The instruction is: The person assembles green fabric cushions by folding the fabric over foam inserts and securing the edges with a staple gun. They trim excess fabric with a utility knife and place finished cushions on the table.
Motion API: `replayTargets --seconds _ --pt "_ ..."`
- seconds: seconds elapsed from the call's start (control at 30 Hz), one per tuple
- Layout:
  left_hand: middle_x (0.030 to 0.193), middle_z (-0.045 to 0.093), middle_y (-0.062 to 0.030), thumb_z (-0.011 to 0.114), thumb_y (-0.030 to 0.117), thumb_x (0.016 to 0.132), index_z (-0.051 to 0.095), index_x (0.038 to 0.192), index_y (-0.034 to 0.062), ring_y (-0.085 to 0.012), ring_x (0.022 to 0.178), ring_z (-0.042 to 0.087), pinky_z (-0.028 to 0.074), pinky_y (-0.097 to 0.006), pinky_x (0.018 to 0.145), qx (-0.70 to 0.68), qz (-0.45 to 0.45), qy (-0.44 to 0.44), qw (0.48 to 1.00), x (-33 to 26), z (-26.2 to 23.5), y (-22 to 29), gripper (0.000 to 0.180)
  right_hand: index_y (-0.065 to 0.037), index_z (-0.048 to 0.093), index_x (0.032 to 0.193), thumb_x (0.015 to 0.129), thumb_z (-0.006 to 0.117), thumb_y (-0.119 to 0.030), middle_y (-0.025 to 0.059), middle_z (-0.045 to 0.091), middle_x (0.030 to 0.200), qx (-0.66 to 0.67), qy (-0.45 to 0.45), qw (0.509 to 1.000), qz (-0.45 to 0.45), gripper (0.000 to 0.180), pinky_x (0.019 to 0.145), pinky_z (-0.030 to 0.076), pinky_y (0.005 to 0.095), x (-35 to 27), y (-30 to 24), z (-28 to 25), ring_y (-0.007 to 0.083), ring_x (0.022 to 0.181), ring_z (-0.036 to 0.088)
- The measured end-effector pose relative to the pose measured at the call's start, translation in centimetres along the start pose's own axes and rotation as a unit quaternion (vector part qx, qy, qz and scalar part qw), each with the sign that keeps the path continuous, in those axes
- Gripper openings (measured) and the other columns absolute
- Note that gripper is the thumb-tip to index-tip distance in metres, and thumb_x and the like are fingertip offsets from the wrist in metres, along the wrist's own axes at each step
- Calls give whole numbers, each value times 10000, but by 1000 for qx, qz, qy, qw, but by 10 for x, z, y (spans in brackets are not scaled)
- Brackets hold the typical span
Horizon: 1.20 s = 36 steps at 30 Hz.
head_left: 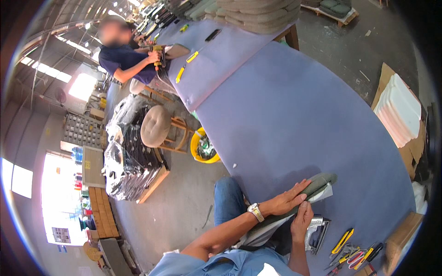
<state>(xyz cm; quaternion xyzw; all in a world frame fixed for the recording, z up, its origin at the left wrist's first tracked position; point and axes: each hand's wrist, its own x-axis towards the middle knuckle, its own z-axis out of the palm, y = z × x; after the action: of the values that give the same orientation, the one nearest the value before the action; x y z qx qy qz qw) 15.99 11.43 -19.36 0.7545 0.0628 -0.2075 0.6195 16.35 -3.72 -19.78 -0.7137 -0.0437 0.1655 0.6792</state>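
Note:
A dark green padded seat cushion [320,182] is tilted up on its edge near the front of the table, against my lap. Its pale underside [321,193] faces right. My left hand [284,200], with a metal watch on the wrist, lies along the cushion's upper side, fingers stretched out. At the underside's near edge, my right hand [302,221] is closed in a pinch on the cushion's edge; the exact bit of fabric is hidden by the fingers. A silver staple gun [316,235] rests on the table just right of my right hand.
Yellow utility knives [342,241], scissors [357,258] and pliers lie at the front right beside a cardboard box [404,241]. A co-worker [131,60] holds a yellow power tool [159,55] at the far left. A yellow bucket [205,159] and round stool [155,126] stand left of the table [294,110].

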Motion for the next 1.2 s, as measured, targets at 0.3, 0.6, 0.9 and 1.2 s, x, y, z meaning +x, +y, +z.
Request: replayTargets --seconds 0.3,0.6,0.9,1.2 --pt "1717 156 -220 384 442 1110 173 1666 131 -440 1574 167 193 -515 1263 103 -13 27 994 0 15 17 671 -15 430 800 1132 426 -255 11 409 698 26 23 999 -38 410 595 323 321 2 19 -11 94 689 356" --pt "1719 136 -227 362 468 1109 152 1671 137 -433 1582 141 180 -554 1259 114 -8 15 993 1 13 23 685 -29 471 821 1137 401 -249 3 473 765 66 8 997 -39 391 656 360 297 -3 35 -17 84 748 410" --pt "1728 115 -215 373 480 1107 156 1672 129 -391 1598 117 163 -565 1255 98 7 -2 995 -2 7 34 700 -7 500 855 1127 409 -300 47 528 792 18 15 999 -23 410 686 398 321 -8 25 -19 119 766 470" --pt "1355 619 -310 457 381 1106 671 1218 -94 -440 1274 603 310 -560 1195 -183 479 6 859 -53 -103 218 532 -24 426 787 1096 457 -267 45 424 688 -40 6 999 28 394 595 328 346 -22 63 -31 134 669 395"
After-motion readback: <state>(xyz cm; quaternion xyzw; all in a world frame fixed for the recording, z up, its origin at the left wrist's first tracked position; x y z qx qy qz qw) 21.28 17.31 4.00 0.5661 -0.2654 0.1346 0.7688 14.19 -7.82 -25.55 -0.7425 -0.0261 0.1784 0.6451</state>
